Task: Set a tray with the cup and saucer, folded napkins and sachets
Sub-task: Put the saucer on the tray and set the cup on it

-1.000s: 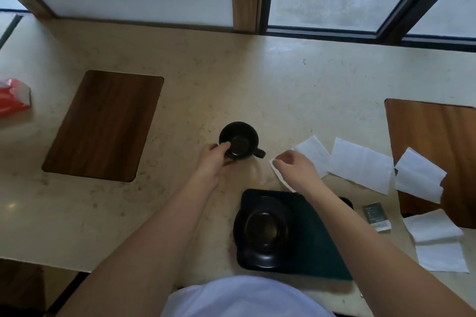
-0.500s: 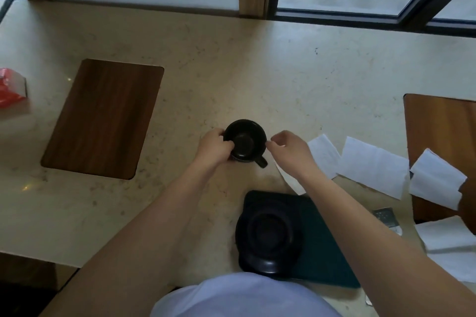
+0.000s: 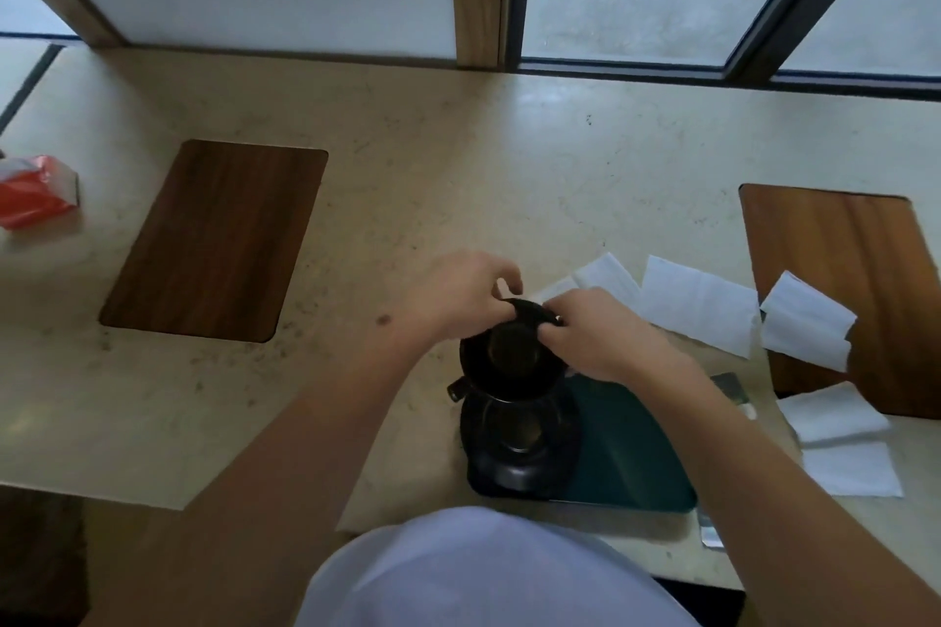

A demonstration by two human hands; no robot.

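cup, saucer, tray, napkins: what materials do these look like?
Cup: black, glossy glints, probably glazed ceramic; plastic possible.
Saucer: same black sheen, likely matching ceramic.
Tray: dark green, smooth and matte, rounded corners; looks like moulded plastic.
Napkins: thin white paper tissue, fold creases showing.
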